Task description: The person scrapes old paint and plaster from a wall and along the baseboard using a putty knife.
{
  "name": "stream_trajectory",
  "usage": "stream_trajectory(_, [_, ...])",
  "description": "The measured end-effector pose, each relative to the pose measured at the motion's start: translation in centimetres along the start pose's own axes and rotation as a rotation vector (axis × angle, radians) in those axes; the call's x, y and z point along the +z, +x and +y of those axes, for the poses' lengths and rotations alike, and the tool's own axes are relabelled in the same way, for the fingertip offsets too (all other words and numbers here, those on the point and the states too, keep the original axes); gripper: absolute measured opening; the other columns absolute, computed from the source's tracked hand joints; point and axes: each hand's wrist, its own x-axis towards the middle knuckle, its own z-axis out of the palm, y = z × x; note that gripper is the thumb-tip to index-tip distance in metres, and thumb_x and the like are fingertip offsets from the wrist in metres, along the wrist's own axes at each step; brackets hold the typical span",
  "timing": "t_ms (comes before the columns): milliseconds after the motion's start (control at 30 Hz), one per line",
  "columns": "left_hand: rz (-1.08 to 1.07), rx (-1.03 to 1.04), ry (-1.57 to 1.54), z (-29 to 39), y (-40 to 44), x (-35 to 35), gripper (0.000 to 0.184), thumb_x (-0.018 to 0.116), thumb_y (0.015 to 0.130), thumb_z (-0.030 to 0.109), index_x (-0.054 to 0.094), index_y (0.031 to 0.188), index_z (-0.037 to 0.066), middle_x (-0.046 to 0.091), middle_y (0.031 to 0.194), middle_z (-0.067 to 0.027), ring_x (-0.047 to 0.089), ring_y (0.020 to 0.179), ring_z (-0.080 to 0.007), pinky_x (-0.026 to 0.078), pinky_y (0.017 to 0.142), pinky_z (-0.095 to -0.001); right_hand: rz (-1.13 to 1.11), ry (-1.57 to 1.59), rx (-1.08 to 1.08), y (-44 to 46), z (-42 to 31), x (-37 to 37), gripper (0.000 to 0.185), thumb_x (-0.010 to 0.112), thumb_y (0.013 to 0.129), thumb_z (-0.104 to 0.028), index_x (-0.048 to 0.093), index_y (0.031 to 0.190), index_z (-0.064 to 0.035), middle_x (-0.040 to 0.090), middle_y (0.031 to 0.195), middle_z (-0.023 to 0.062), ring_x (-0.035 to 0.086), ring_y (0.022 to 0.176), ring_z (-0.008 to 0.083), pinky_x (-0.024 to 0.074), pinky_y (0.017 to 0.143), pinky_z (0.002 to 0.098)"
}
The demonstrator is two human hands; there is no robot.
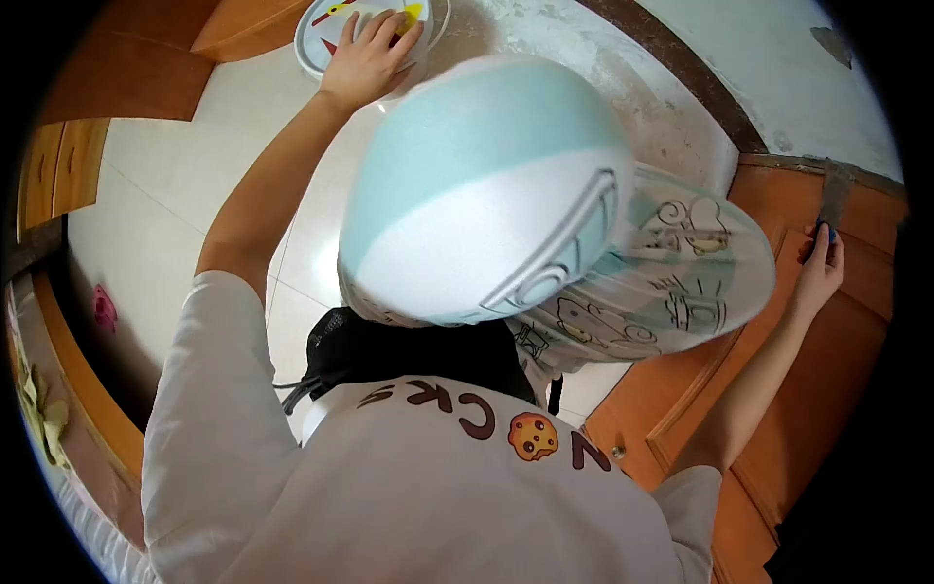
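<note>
Open room's mostly on our L: tile floor [156,234] btwn the cabinet [63,170] & our arm. R side's tighter, wood panel [827,360] running up to the wall [798,107]. 1 mint/white fabric cover [486,156] hogs the middle. L hand [370,60]: fingers spread, palm down on 1 white bucket [313,49], top of view. R hand [823,271]: closed round 1 scraper [834,195], blade over the panel's edge.

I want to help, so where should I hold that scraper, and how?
Probably best to take the scraper by its handle, mostly hidden in the right hand, coming from the person's side. The flat grey blade points away from there, so that grip should stay clear of it.
</note>
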Motion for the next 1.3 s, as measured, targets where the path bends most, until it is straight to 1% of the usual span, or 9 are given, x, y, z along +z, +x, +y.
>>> stream_trajectory(200, [-0.108,-0.007,0.071,-1.6,-0.2,2.4,0.048,0.051,0.081,0.027,0.041,0.127,0.016,0.042,0.123,-0.0103,0.038,0.119,-0.0241,0.025,0.1,-0.0545,-0.056,0.007,-0.014,0.3,0.6,-1.5,0.013,0.053,0.089,-0.015,0.058,0.091,-0.0041,0.057,0.072,-0.0007,0.044,0.052,0.0034,0.0342,0.045,0.0185])
stream_trajectory(300, [-0.131,-0.02,0.007,-2.2,1.1,2.5,0.064,0.058,0.074,0.038,0.039,0.129,0.012,0.038,0.128,-0.0125,0.033,0.123,-0.0268,0.02,0.102,-0.0554,0.005,0.086,0.076,0.1,-1.3,-1.3,0.013,0.052,0.09,-0.016,0.056,0.091,-0.0037,0.055,0.068,-0.0022,0.043,0.052,0.0016,0.0331,0.044,0.0172])
stream_trajectory(500, [-0.221,-0.09,0.022,-4.3,3.2,3.1,0.065,0.056,0.075,0.042,0.038,0.13,0.012,0.034,0.132,-0.0141,0.028,0.127,-0.0274,0.018,0.102,-0.0567,0.033,0.16,0.078,-1.0,-5.4,-1.2,0.011,0.053,0.088,-0.014,0.056,0.086,-0.0033,0.055,0.068,-0.0032,0.041,0.056,0.0014,0.031,0.049,0.0171])
stream_trajectory(633, [-0.173,-0.107,-0.112,-6.5,1.7,6.5,0.059,0.054,0.078,0.039,0.041,0.128,0.011,0.031,0.135,-0.0156,0.028,0.128,-0.0299,0.014,0.103,-0.0562,0.138,-0.076,0.082,-3.1,-2.9,-1.5,0.015,0.052,0.088,-0.014,0.055,0.079,-0.0018,0.055,0.064,0.0032,0.046,0.057,0.0103,0.0365,0.052,0.0262])
stream_trajectory(767, [0.016,-0.139,-0.358,-8.6,2.3,3.6,0.056,0.061,0.076,0.026,0.042,0.124,0.006,0.031,0.135,-0.0174,0.028,0.126,-0.0331,0.019,0.102,-0.053,0.124,-0.119,0.204,-5.3,0.0,-0.1,0.021,0.052,0.087,-0.017,0.055,0.076,0.0001,0.056,0.063,0.0078,0.052,0.06,0.0166,0.0398,0.057,0.0298])
stream_trajectory(800, [0.097,-0.187,-0.547,-8.4,3.2,1.5,0.045,0.06,0.078,0.017,0.046,0.119,0.002,0.038,0.13,-0.0199,0.038,0.12,-0.0324,0.028,0.1,-0.0455,0.107,-0.152,0.211,-5.5,0.6,0.7,0.021,0.052,0.087,-0.017,0.055,0.076,0.0003,0.056,0.063,0.0082,0.052,0.061,0.0178,0.0403,0.058,0.0308])
stream_trajectory(967, [0.241,-0.432,-0.956,-3.4,6.7,-6.9,0.022,0.052,0.084,0.008,0.054,0.104,-0.001,0.059,0.104,-0.0132,0.055,0.101,-0.026,0.041,0.088,-0.0354,0.044,-0.16,0.2,-5.6,1.4,4.5,0.018,0.052,0.086,-0.017,0.056,0.083,0.0006,0.058,0.069,0.0109,0.056,0.065,0.022,0.0418,0.06,0.0335])
stream_trajectory(1100, [0.099,-0.109,-0.926,3.0,8.4,-9.5,0.026,0.057,0.078,0.01,0.055,0.102,0.0,0.058,0.101,-0.0168,0.055,0.096,-0.0321,0.042,0.086,-0.0375,0.064,-0.08,0.137,-4.8,4.6,9.3,0.017,0.05,0.085,-0.014,0.055,0.093,0.0006,0.06,0.075,0.0136,0.058,0.07,0.0256,0.0431,0.063,0.0355])
stream_trajectory(1300, [-0.547,0.392,-0.94,11.3,11.6,-7.9,0.037,0.056,0.081,0.027,0.055,0.107,0.002,0.057,0.103,-0.0194,0.054,0.097,-0.0347,0.043,0.085,-0.0424,0.013,-0.194,0.137,-2.3,7.0,13.5,0.015,0.048,0.086,-0.013,0.052,0.093,-0.0012,0.059,0.077,0.0185,0.057,0.075,0.0361,0.0434,0.065,0.0429])
